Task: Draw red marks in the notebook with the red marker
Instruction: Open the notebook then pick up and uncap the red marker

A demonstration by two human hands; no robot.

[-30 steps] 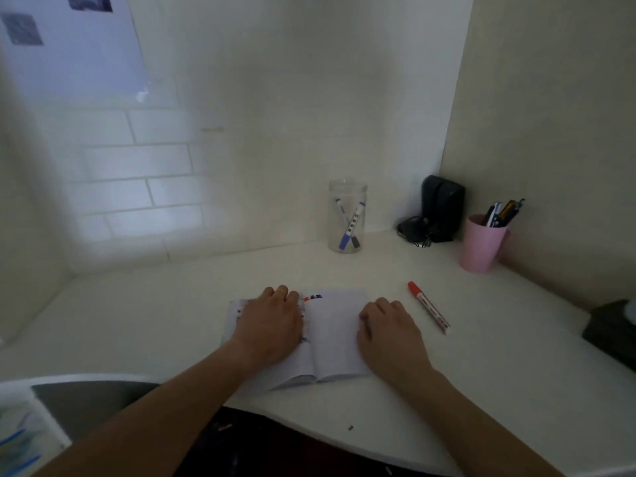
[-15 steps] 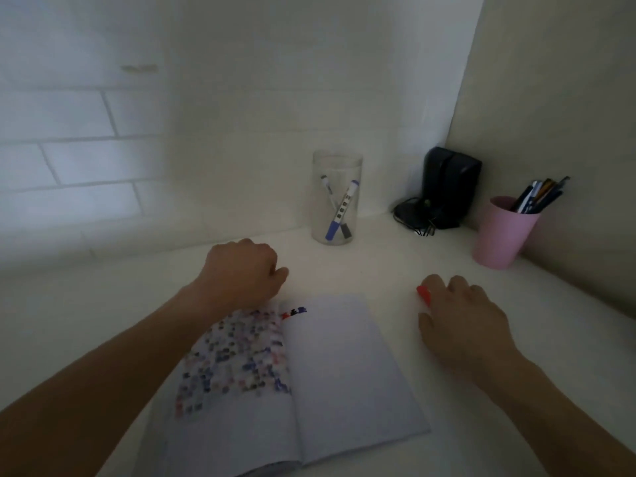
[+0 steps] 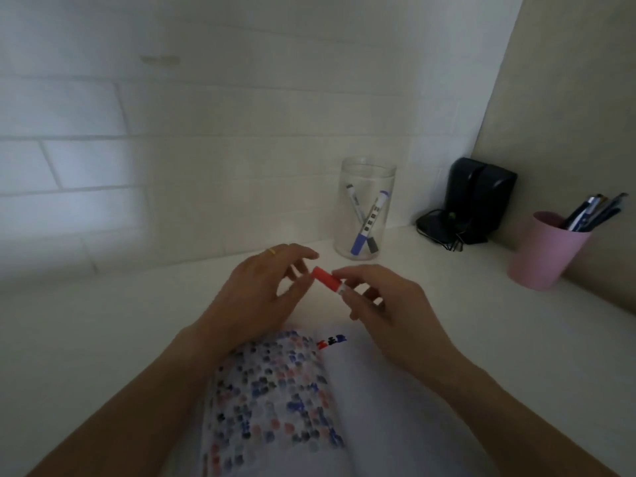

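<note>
Red marker cap (image 3: 325,277), pink cup (image 3: 543,253).

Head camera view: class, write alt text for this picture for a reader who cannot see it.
A person's right hand holds a capped red marker above an open notebook, while the left hand reaches for its cap. Behind, on the white desk, stand a clear jar with two markers and a pink cup of pens.
</note>
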